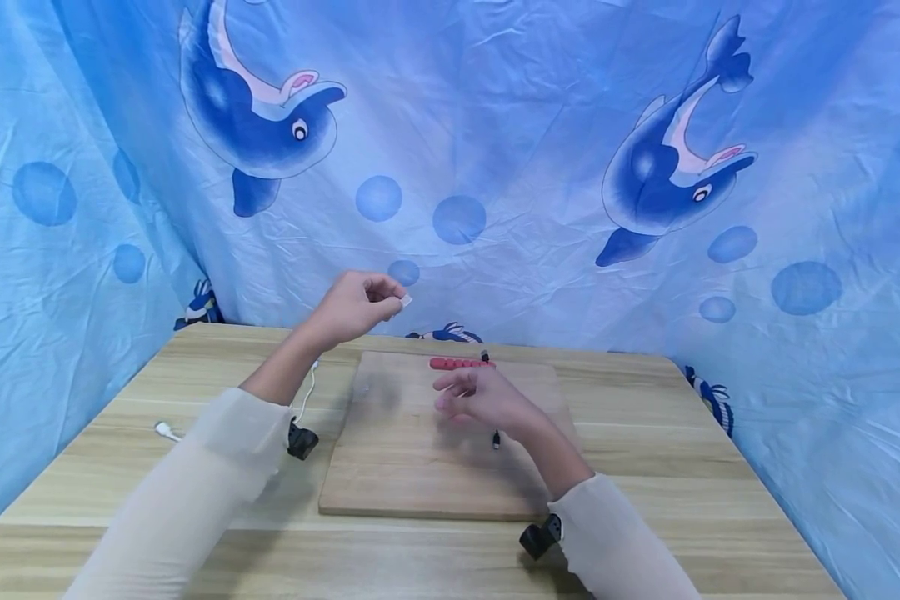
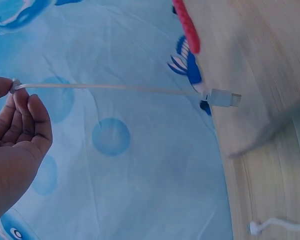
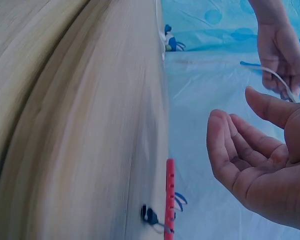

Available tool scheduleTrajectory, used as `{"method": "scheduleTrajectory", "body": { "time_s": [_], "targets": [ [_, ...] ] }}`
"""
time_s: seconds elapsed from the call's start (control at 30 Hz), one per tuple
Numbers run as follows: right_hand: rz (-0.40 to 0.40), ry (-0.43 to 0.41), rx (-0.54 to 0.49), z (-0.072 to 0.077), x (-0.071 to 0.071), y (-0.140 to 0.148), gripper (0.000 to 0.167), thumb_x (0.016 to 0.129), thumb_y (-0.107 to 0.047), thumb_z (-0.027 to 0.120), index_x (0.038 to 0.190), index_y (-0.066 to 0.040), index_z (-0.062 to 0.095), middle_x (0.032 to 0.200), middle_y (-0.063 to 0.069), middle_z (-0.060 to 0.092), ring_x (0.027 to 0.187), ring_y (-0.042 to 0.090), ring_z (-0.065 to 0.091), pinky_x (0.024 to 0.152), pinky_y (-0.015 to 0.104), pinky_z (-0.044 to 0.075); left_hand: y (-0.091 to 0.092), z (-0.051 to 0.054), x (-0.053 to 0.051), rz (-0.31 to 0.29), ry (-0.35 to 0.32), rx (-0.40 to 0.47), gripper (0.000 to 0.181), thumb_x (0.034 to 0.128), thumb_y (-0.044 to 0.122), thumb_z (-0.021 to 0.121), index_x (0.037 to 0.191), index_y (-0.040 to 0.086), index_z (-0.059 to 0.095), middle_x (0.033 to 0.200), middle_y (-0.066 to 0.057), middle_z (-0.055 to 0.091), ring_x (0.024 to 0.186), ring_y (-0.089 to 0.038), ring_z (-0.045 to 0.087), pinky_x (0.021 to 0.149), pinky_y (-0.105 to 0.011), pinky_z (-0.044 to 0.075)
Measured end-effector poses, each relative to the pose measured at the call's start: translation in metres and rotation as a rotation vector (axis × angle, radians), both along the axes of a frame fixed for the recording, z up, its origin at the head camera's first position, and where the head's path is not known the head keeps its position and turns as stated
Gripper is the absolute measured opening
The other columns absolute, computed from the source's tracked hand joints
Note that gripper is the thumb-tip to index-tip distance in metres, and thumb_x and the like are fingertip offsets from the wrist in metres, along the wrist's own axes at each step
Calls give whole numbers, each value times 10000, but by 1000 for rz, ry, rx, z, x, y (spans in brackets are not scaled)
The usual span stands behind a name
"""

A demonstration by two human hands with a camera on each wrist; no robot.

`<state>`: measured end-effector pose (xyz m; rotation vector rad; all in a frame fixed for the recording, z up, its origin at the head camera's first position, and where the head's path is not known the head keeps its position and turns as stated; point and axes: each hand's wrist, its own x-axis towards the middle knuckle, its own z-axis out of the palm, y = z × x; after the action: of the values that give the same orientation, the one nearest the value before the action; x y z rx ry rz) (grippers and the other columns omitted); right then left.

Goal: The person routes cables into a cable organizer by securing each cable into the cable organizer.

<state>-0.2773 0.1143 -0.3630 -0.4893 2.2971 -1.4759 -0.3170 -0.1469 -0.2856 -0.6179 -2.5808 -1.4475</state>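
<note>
My left hand (image 1: 356,304) is raised above the back of the wooden board (image 1: 390,492). Its thumb and fingertip pinch one end of a white USB cable (image 2: 115,87). In the left wrist view the cable stretches straight from the fingers to its white plug (image 2: 222,97). My right hand (image 1: 487,396) hovers over the board with fingers loosely bent and nothing in them; its palm and spread thumb show in the right wrist view. Behind it lies a red slotted strip (image 1: 450,363), with a black-plugged cable (image 3: 150,215) set in it.
Another white cable (image 1: 309,392) lies on the wooden table (image 1: 630,517) left of the board, partly hidden by my left sleeve; a white plug (image 1: 167,431) shows beyond the sleeve. A blue dolphin-print curtain (image 1: 450,167) hangs behind the table and along its sides.
</note>
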Motion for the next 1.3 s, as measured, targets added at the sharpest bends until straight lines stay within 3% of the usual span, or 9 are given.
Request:
{"method": "scheduleTrajectory", "body": {
  "time_s": [0.17, 0.3, 0.57, 0.73, 0.9, 1.0, 1.13, 1.3],
  "targets": [
    [23, 14, -27, 1, 1, -10, 381, 947, -124, 746, 1282, 30, 653, 1069, 110, 714, 1015, 296, 705, 886, 431, 591, 15, 1, 3, -13, -4, 68, 202, 985, 212, 657, 1121, 78, 720, 922, -92, 694, 851, -268, 626, 680, -367, 497],
    [37, 57, -48, 2, 1, -17, 356, 957, -116, 732, 1284, 5, 658, 1110, 114, 709, 1004, 272, 703, 904, 459, 582, 28, -1, 5, -37, 2, 131, 209, 982, 198, 657, 1121, 56, 723, 901, -97, 688, 827, -268, 614, 648, -343, 468],
    [8, 142, -115, 3, 3, -21, 264, 975, -112, 705, 1212, 5, 702, 1236, 144, 690, 1014, 211, 699, 878, 453, 591, 57, -13, 3, -56, 21, 275, 165, 964, 157, 671, 1075, 51, 732, 931, -169, 691, 819, -277, 626, 667, -309, 488],
    [-22, 144, -153, 1, 3, -19, 174, 979, -84, 695, 1104, 34, 725, 1229, 174, 690, 1013, 191, 689, 879, 481, 588, 68, -21, 0, -29, 12, 356, 163, 955, 155, 674, 1073, 58, 730, 980, -94, 725, 898, -283, 684, 746, -326, 543],
    [-54, 126, -166, -2, 3, -11, 110, 977, -71, 694, 1037, 4, 748, 1294, 76, 679, 1067, 204, 690, 874, 448, 594, 77, -29, -4, -14, -21, 444, 168, 955, 143, 682, 1079, 37, 721, 1047, -189, 708, 968, -373, 693, 861, -410, 581],
    [-60, 107, -160, -2, 4, -5, 101, 983, -71, 686, 1035, -12, 748, 1210, 83, 702, 1020, 232, 706, 847, 404, 603, 81, -33, -6, -10, -51, 484, 174, 955, 140, 695, 1091, 35, 721, 1069, -207, 700, 1008, -412, 685, 895, -441, 580],
    [-58, 80, -158, -1, 6, 2, 126, 993, -58, 666, 1078, 13, 725, 1042, 169, 703, 932, 256, 711, 821, 390, 608, 86, -39, -10, 8, -81, 505, 170, 963, 143, 703, 1099, 42, 719, 1030, -150, 702, 998, -368, 696, 910, -433, 579],
    [-68, 60, -143, -4, 5, 9, 168, 990, -46, 665, 1126, 43, 706, 1028, 165, 698, 927, 259, 701, 855, 435, 600, 91, -47, -19, 26, -126, 515, 170, 976, 112, 683, 1115, 16, 699, 1020, -147, 684, 939, -272, 695, 949, -485, 558]
  ]
}}
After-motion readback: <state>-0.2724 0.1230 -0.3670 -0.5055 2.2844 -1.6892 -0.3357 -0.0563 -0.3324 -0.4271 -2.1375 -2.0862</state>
